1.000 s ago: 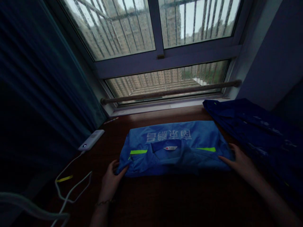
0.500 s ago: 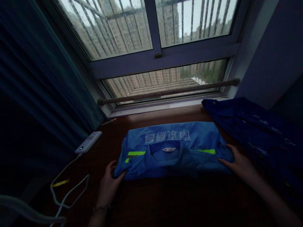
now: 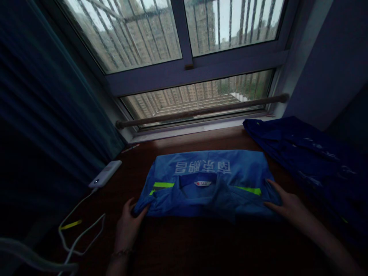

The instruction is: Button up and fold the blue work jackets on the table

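A folded blue work jacket (image 3: 247, 165) lies on a dark wooden surface, its collar facing me. White lettering runs across its back, and yellow-green strips show on both sides of the collar. At the near left corner, my left hand (image 3: 128, 220) grips the fabric between thumb and fingers. My right hand (image 3: 284, 201) holds the right edge, with the thumb and a finger on the cloth; the other fingertips are partly hidden.
A darker blue garment (image 3: 310, 153) with white lettering lies at the right. On the left are a white power bank (image 3: 106, 175), its white cable (image 3: 76, 245) and a yellow strip (image 3: 71, 225). A curtain (image 3: 57, 96) hangs beside the barred window (image 3: 149, 42).
The right hand's upper finger has shifted slightly left on the jacket's edge. The jacket's front part sags a little lower near the middle. The view has shifted slightly.
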Demonstrator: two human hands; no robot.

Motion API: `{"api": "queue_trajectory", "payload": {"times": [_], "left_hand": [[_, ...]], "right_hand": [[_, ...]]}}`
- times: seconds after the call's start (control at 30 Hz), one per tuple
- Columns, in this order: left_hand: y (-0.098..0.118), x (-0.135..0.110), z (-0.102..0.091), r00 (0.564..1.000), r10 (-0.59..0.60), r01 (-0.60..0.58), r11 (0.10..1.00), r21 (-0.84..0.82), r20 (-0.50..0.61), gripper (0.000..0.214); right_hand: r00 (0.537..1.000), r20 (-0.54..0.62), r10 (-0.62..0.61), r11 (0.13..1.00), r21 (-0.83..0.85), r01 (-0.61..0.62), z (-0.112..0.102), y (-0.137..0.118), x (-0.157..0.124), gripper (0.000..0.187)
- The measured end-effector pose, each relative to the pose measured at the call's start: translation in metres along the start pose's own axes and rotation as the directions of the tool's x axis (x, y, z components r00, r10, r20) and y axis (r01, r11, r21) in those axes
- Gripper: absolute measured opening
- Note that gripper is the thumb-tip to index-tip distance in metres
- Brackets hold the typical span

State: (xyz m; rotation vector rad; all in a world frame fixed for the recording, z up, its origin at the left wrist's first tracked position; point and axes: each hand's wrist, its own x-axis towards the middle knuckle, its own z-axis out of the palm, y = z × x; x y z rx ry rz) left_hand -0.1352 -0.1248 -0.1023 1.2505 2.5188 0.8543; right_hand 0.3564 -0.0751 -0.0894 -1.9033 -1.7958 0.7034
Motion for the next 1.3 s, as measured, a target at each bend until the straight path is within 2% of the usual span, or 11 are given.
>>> {"api": "queue_trajectory", "payload": {"times": [0.2,0.33,0.43,0.53,0.67,0.73,0.83,0.93,1.03,1.13,1.3], "left_hand": [[-0.002,0.002,-0.001,0.994,-0.088,0.092,0.992,0.082,-0.057,0.074],[0.001,0.002,-0.003,0.99,-0.13,0.129,0.991,-0.022,-0.046,0.066],[0.007,0.002,-0.005,0.974,-0.218,0.225,0.953,-0.203,0.059,0.059],[0.01,0.004,-0.009,0.933,-0.3,0.35,0.884,-0.309,0.198,0.058],[0.004,0.011,-0.009,0.887,-0.295,0.422,0.829,-0.366,0.355,0.047],[0.003,0.014,-0.005,0.846,-0.297,0.496,0.743,-0.449,0.442,0.038],[0.009,0.018,0.002,0.767,-0.295,0.623,0.555,-0.551,0.57,0.027],[0.024,0.018,0.006,0.732,-0.246,0.663,0.475,-0.579,0.636,0.016],[0.042,0.016,0.005,0.746,-0.261,0.649,0.492,-0.58,0.613,0.015],[0.062,0.015,-0.002,0.787,-0.298,0.611,0.503,-0.611,0.54,0.028],[0.092,0.019,-0.016,0.849,-0.215,0.519,0.517,-0.681,0.484,0.02]], "right_hand": [[0.992,0.034,0.124,0.991,0.046,-0.126,0.011,-0.005,-0.031,0.074],[0.985,0.062,0.162,0.973,0.156,-0.17,0.012,-0.007,-0.05,0.074],[0.987,0.081,0.14,0.957,0.243,-0.156,0.01,-0.009,-0.062,0.072],[0.991,0.087,0.101,0.941,0.314,-0.124,0.007,-0.015,-0.07,0.069],[0.991,0.11,0.072,0.904,0.413,-0.112,0.001,-0.026,-0.08,0.071],[0.984,0.166,0.062,0.88,0.457,-0.133,-0.002,-0.032,-0.083,0.073],[0.974,0.226,0.028,0.843,0.518,-0.145,-0.007,-0.04,-0.088,0.074],[0.974,0.227,-0.003,0.806,0.577,-0.132,-0.011,-0.043,-0.09,0.072],[0.964,0.258,-0.061,0.782,0.613,-0.114,-0.017,-0.04,-0.092,0.074],[0.955,0.277,-0.109,0.778,0.622,-0.092,-0.025,-0.033,-0.098,0.071],[0.979,0.165,0.122,0.815,0.546,-0.194,-0.043,-0.018,-0.115,0.047]]}}
